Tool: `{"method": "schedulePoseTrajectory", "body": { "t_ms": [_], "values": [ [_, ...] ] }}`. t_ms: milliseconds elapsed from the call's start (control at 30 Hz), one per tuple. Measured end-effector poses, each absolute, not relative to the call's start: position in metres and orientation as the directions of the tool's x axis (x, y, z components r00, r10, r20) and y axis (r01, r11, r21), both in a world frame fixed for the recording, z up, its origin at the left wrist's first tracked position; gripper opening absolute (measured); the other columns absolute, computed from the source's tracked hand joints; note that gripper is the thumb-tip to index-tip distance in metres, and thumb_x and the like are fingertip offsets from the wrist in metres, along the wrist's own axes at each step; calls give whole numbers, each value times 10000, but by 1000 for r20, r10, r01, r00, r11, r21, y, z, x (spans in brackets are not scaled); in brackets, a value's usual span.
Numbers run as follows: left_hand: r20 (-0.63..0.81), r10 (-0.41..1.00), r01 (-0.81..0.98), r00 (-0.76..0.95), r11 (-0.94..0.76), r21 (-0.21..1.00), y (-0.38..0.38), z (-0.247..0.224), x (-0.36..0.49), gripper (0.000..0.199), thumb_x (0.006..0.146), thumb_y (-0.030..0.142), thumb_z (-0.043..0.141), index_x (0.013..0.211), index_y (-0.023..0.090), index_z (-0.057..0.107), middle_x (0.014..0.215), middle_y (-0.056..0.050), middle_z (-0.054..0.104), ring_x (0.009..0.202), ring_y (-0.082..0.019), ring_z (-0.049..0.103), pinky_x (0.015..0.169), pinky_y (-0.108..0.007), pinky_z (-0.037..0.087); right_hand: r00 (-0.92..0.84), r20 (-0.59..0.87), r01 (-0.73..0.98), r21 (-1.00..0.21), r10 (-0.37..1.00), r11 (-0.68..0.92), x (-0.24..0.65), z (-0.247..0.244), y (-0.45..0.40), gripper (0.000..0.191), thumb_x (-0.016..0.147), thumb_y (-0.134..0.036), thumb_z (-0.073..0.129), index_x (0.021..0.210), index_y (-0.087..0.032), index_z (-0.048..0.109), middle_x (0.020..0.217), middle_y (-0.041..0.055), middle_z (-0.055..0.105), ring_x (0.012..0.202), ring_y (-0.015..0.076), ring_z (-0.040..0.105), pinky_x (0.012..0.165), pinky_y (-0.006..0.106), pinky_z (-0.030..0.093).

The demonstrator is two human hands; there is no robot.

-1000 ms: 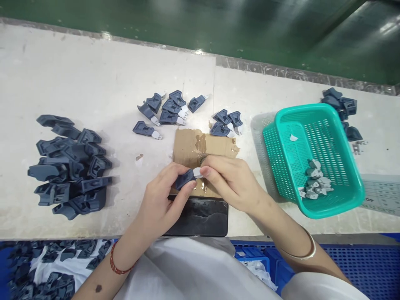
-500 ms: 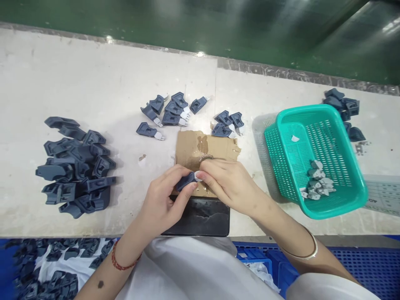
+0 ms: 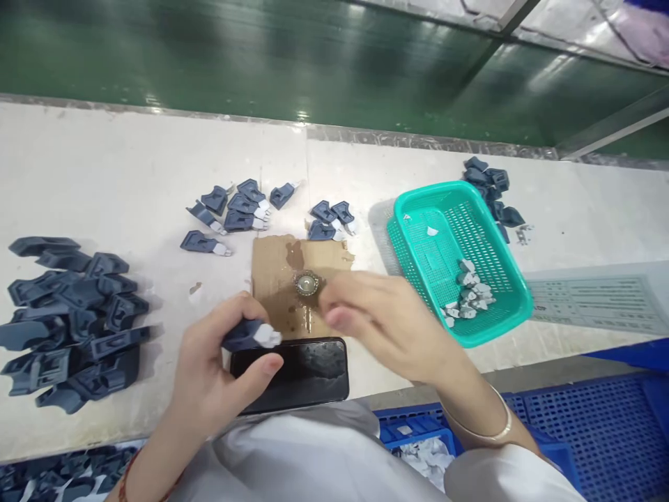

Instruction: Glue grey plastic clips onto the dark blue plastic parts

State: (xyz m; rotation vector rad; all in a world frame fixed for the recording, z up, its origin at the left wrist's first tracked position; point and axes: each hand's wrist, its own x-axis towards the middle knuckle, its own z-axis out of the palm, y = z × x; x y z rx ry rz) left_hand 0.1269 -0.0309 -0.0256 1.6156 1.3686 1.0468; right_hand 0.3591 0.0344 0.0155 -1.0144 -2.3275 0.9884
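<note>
My left hand [image 3: 214, 369] is closed around a dark blue-grey plastic part [image 3: 241, 336] with a white tip [image 3: 267, 335] pointing right. Its thumb lies below the tip. To the right, my right hand [image 3: 384, 321] is apart from that part, its curled fingers smeared by motion; whether they hold anything is unclear. Just left of those fingers, a small round metal-rimmed dish [image 3: 306, 284] rests on wet brown cardboard [image 3: 272, 279]. A black phone-like slab [image 3: 308, 373] lies below, partly behind my left hand.
A pile of dark parts [image 3: 78, 300] lies left. White-tipped parts [image 3: 243, 209] form groups beyond the cardboard. Right stands a green basket [image 3: 400, 244] holding small white pieces [image 3: 473, 289], with more dark parts [image 3: 488, 181] behind it. Blue crates [image 3: 601, 425] are below the table edge.
My right hand has come away from the white tip, uncovering the round dish. My left hand keeps the part, its thumb now lifted off. The camera view has swung right.
</note>
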Motion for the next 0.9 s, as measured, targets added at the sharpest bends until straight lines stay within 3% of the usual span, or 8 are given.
{"method": "schedulePoseTrajectory", "body": {
  "t_ms": [67, 167, 300, 400, 467, 600, 700, 900],
  "values": [
    [85, 996, 471, -6, -72, 879, -26, -19, 124, 282, 864, 391, 764, 732, 230, 573, 631, 42, 511, 559, -120, 453, 513, -266, 352, -489, 71, 571, -728, 869, 380, 391, 28, 33, 407, 1128, -436, 426, 838, -231, 626, 733, 8, 664, 619, 133, 562, 588, 291, 408],
    [18, 990, 601, -140, 70, 797, -15, -13, 120, 238, 800, 311, 754, 665, 222, 580, 542, 66, 452, 474, -88, 386, 462, -251, 280, -211, -26, 815, -556, 977, 161, 447, 31, 32, 296, 1051, -448, 570, 849, -253, 666, 704, 20, 658, 575, 155, 553, 518, 309, 378],
    [50, 993, 727, -111, 47, 685, 5, -15, 118, 263, 809, 338, 751, 657, 215, 575, 503, 81, 430, 454, -77, 385, 483, -234, 285, -159, -274, 878, -478, 948, 9, 498, 12, 29, 296, 968, -516, 640, 969, -244, 756, 882, 89, 788, 641, 211, 683, 514, 328, 485],
    [128, 990, 814, -65, -22, 581, 23, -23, 116, 306, 863, 434, 774, 742, 217, 595, 639, 40, 574, 574, -127, 504, 571, -250, 346, -215, -312, 856, -517, 926, 24, 504, 1, 28, 282, 960, -484, 656, 1030, -226, 749, 858, 90, 782, 622, 201, 677, 510, 318, 499],
    [173, 985, 859, -22, -70, 508, 35, -30, 113, 296, 901, 490, 766, 906, 213, 661, 830, -34, 672, 779, -220, 612, 680, -290, 422, -256, -305, 844, -533, 917, 58, 498, -1, 28, 240, 966, -445, 649, 1011, -224, 729, 785, 66, 748, 573, 178, 626, 493, 306, 467],
    [212, 970, 898, 119, -196, 395, 49, -45, 109, 347, 988, 368, 658, 1258, 150, 675, 1150, -170, 674, 1099, -385, 608, 942, -473, 500, -252, -258, 818, -572, 933, 63, 488, -2, 32, 219, 959, -436, 646, 921, -229, 704, 774, 61, 730, 618, 189, 640, 555, 323, 488],
    [223, 965, 896, 136, -216, 388, 50, -47, 105, 362, 993, 294, 629, 1327, 157, 661, 1246, -181, 655, 1162, -392, 595, 1031, -520, 488, -200, -210, 767, -641, 957, 20, 488, -4, 33, 282, 930, -507, 693, 887, -229, 709, 858, 84, 753, 740, 218, 700, 627, 343, 540],
    [280, 952, 921, 120, -212, 326, 37, -27, 85, 390, 1002, 395, 629, 1279, 133, 708, 1298, -205, 696, 1296, -411, 635, 1156, -586, 459, -57, -225, 504, -847, 973, -167, 491, -4, 31, 325, 857, -536, 827, 867, -237, 700, 968, 106, 799, 930, 260, 777, 760, 372, 634]
  ]
}}
